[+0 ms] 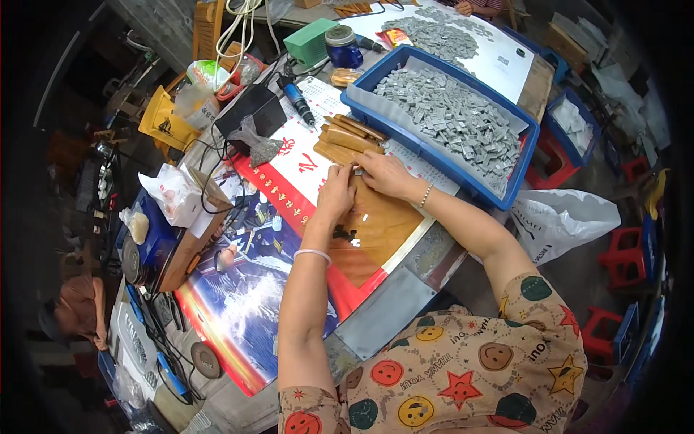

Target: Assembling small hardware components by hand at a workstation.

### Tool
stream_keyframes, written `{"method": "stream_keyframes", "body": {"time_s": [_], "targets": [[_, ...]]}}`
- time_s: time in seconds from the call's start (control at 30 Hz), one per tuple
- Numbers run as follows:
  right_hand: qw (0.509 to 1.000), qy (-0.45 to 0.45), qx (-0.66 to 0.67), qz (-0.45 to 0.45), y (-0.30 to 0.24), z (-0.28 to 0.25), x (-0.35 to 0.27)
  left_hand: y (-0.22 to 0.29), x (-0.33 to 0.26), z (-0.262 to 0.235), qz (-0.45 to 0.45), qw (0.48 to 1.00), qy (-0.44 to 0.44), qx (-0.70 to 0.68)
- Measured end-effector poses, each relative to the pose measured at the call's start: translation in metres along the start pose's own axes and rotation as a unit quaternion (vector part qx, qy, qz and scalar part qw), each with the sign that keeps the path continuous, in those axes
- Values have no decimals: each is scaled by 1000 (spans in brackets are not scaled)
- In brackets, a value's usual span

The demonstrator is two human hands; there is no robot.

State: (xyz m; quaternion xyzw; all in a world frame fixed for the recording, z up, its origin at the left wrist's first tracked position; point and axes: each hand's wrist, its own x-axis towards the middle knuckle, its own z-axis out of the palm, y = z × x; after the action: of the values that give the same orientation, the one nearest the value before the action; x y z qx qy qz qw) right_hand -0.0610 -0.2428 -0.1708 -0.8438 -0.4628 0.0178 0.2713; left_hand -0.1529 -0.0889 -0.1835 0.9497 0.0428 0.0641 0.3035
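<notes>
My left hand and my right hand meet over an amber-brown sheet. Their closed fingertips come together around a small grey piece, mostly hidden by the fingers. Below my left hand, a few small dark pieces and bright white spots lie on the sheet. Just beyond my fingers are several brown folded or rolled strips of similar material. To the right of them stands a blue bin, lined with a pale sheet and heaped with small grey metal pieces.
Left of the strips lie a blue-and-black handheld tool, a black box and a clear bag of small pieces. Farther back are a green box and a blue jar. A white plastic bag hangs right of the table. Cables cross the left side.
</notes>
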Motion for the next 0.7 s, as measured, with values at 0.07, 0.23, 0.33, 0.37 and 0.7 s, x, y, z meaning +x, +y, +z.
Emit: {"method": "stream_keyframes", "body": {"time_s": [0.07, 0.23, 0.33, 0.37, 0.7], "targets": [[999, 19, 28, -19, -1, -5, -5, 4, -4, -5, 3, 1000, 8, -10], [989, 89, 120, -16, -13, -46, -36, 24, -33, -44, 35, 984, 136, -112], [984, 77, 159, 3, -30, -85, -63, 74, -77, -106, -14, 928, 137, -346], [984, 63, 164, 22, -33, -92, -72, 103, -92, -129, -30, 901, 126, -414], [995, -82, 6, -51, -39, -51, -65, 241, -209, -230, 71, 715, 68, -692]]}}
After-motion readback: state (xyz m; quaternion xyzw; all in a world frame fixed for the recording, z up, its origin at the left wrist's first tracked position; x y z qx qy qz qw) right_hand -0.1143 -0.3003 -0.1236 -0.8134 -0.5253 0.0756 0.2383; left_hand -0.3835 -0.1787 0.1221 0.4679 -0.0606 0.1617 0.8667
